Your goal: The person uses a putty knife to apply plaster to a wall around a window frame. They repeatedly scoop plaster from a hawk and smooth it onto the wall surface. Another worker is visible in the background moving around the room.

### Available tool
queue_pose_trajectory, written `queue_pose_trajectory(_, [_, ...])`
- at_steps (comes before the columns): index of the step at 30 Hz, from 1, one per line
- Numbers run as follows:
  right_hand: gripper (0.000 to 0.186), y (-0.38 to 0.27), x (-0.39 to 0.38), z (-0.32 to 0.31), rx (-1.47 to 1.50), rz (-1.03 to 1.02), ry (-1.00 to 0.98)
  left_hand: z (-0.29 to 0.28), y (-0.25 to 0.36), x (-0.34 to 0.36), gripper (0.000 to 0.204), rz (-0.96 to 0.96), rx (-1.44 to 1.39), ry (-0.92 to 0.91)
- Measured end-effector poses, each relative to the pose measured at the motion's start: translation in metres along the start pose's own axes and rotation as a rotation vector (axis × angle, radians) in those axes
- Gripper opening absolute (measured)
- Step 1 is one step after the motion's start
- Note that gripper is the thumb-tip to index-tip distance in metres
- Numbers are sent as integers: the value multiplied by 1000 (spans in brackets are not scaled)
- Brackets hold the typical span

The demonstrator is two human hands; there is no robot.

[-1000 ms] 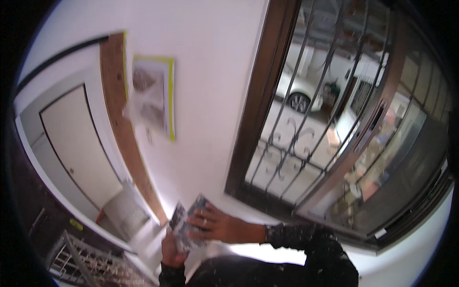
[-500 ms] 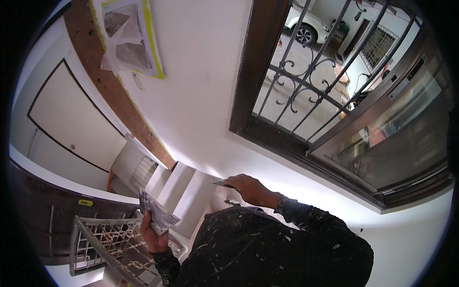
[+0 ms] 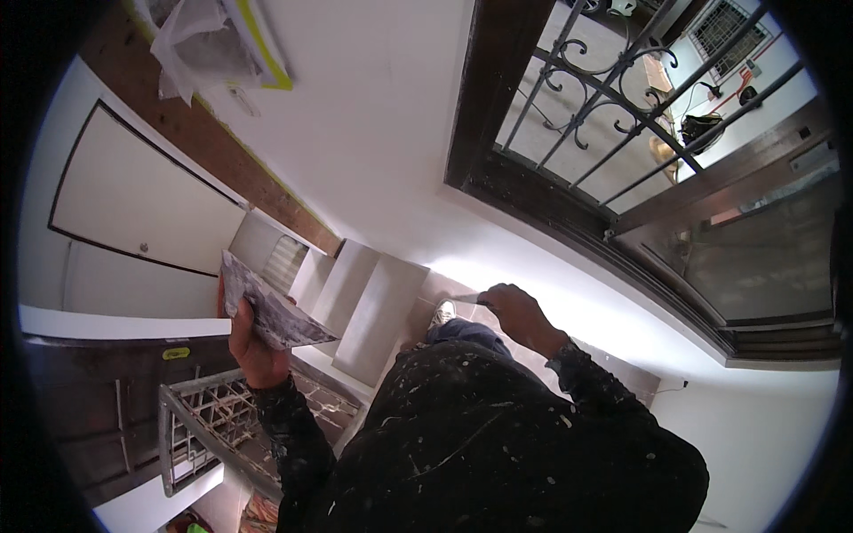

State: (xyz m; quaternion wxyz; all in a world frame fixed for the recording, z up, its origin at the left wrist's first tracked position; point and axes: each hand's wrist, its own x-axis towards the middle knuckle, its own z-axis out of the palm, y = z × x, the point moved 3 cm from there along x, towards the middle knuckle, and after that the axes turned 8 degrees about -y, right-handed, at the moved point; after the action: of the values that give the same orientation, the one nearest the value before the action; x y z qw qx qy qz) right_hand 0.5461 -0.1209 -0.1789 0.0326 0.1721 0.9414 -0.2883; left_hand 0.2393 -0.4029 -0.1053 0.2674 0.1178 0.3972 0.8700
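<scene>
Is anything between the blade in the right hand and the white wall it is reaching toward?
Nothing visible. The right hand holds a thin blade with its tip at the white wall; the left hand holds a smeared board off to the side.

**Both arms up, hands closed**

L hand (image 3: 251, 342) raised at chest height, fingers curled tight, forearm bent upward in a dark paint-flecked sleeve. R hand (image 3: 515, 313) reaches fwd, knuckles up, fingers pinched, wrist slightly bent, arm extended.
</scene>
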Motion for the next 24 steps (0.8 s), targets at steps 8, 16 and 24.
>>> queue_pose_trajectory(8, [21, 58, 52, 24, -84, 22, -108, 71, -11, 107, 31, -15, 42, -398])
queue_pose_trajectory(16, [23, 78, 52, 32, 19, 122, 5, 131, -27, 231, 36, 33, -71, -865])
queue_pose_trajectory(24, [24, 85, 97, 118, 158, 379, 153, 129, -74, 330, 44, 386, 29, -1265])
